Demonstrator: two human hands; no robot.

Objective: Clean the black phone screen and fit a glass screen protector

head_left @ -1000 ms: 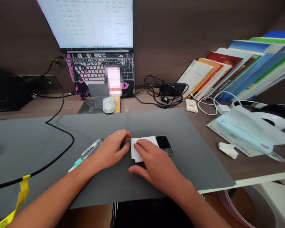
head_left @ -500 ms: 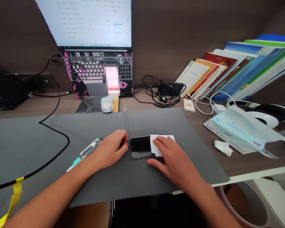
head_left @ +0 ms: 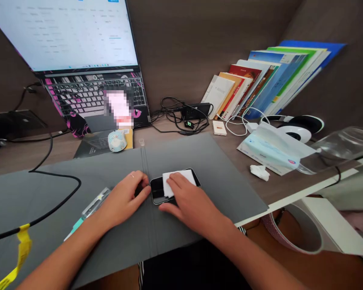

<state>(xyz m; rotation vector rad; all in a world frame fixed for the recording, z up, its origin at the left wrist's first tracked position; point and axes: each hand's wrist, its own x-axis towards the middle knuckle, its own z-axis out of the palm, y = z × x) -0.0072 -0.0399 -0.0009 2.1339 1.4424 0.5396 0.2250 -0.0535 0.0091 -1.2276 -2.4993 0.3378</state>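
A phone with a dark screen (head_left: pixel 157 189) lies flat on the grey desk mat (head_left: pixel 218 181). Over the middle of its screen is a folded white wipe (head_left: pixel 181 175), and the fingers of my right hand (head_left: pixel 189 199) press down on it, the thumb spread toward the mat. Just left of the phone rests my left hand (head_left: pixel 128 197), its fingers curled inward and nothing visible in them. Its fingertips come close to the phone's left edge; whether they touch is unclear. Beside my left wrist lies a clear bottle with a teal nozzle (head_left: pixel 92 205).
An open laptop (head_left: pixel 87 96) stands behind the mat, with a light blue mouse (head_left: pixel 117 141) before it. To the right are books (head_left: pixel 245 88), a tissue pack (head_left: pixel 269 149), a crumpled tissue (head_left: pixel 259 172) and headphones (head_left: pixel 296 133). A black cable (head_left: pixel 66 201) crosses the mat's left side.
My right hand has slid the wipe left along the phone, from its right end to the middle, uncovering the right end. The camera view has turned right. My left hand stays beside the phone.
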